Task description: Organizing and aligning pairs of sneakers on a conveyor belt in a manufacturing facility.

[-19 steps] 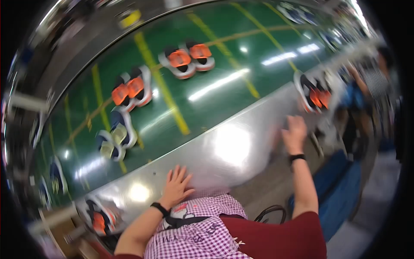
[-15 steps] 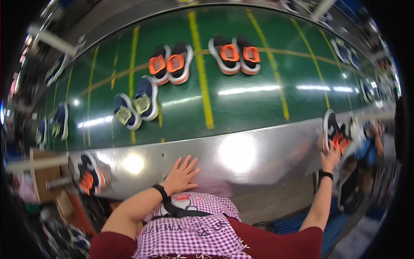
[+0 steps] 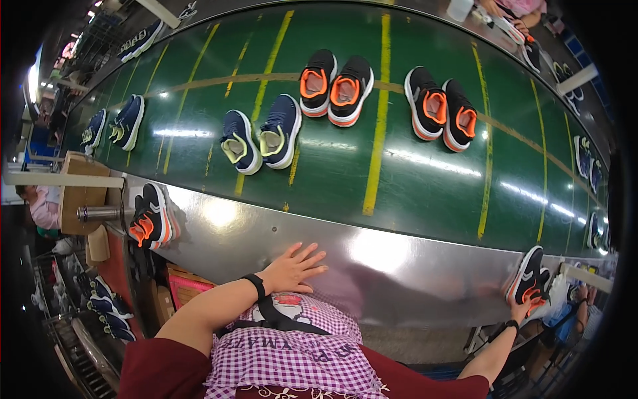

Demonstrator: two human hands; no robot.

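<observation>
My left hand [image 3: 290, 269] lies flat with fingers spread on the shiny metal ledge [image 3: 425, 282] in front of me, holding nothing. Far to the right, my right arm is stretched out. My right hand [image 3: 518, 310] has its fingers closed at the heel opening of a black sneaker [image 3: 528, 271] with orange lining and a white sole. A second shoe of that pair sits against it, partly hidden; whether my fingers hold both I cannot tell. At the ledge's left end stands another black-and-orange pair of sneakers [image 3: 157, 214].
Beyond the ledge runs a green belt [image 3: 332, 179] with yellow stripes. On it stand navy sneakers [image 3: 282, 126] with pale green lining and two black-and-orange pairs [image 3: 359, 76]. A cardboard box [image 3: 80, 193] is at left. Another person's hands [image 3: 518, 26] work across the belt.
My view has turned, so the ledge slopes down to the right and the belt's sneakers appear further right. My left hand stays flat; my right hand stays on the sneaker.
</observation>
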